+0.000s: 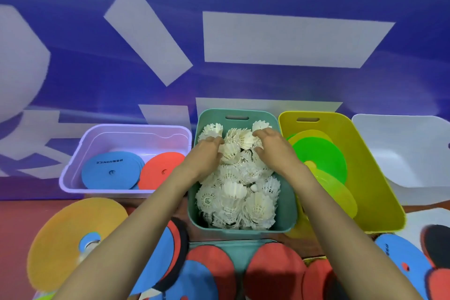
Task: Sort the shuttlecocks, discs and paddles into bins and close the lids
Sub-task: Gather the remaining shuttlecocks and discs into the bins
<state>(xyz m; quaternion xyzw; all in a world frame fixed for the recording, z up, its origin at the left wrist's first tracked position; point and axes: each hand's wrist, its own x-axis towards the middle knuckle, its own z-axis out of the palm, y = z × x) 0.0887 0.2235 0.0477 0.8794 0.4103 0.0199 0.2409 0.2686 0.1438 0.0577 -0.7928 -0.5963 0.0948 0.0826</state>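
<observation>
The person's left hand (207,153) and right hand (272,151) are bare, and the left forearm (136,221) and right forearm (341,221), long and slender, are likewise uncovered as far as the view shows them.

4 bins stand in a row: 1 lavender bin (65,178), 1 teal bin (243,232), 1 yellow bin (370,178) and 1 white bin (401,148). The teal one holds well over 10 white shuttlecocks (233,192), too heaped to count exactly. The lavender one holds 1 red disc (163,168) and a blue stack (109,173) of at least 3. At least 4 green and yellow discs (321,156) show in the yellow one. In front lies 1 large orange disc (60,234). 1 left hand (207,153) and 1 right hand (272,148) are in view.
</observation>
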